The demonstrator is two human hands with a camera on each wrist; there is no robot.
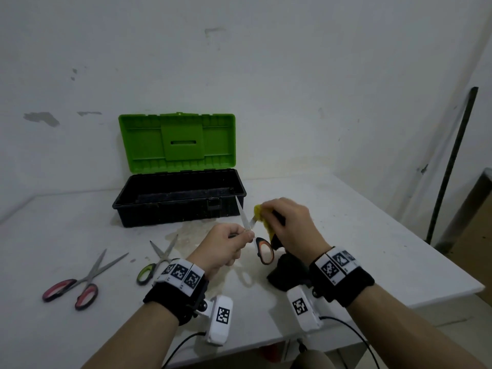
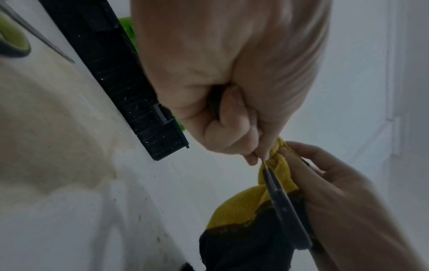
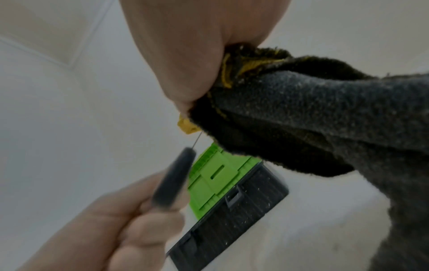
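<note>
Over white bench [image 1: 346, 235], mid-wipe: curling left hand [image 1: 229, 243] tightly round orange-and-black-handled scissors [image 1: 242, 213] with parted blades, aloft; pinching yellow-and-black terry cloth [image 1: 259, 211] round one blade with right hand [image 1: 292, 225], near open green-lidded black toolbox [image 1: 149, 211]. Next, probably sliding cloth tipward, edge-wary.

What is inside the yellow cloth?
One blade of the scissors goes into the cloth, which the right hand pinches round it. That blade's end is covered. The left hand holds the scissors.
</note>
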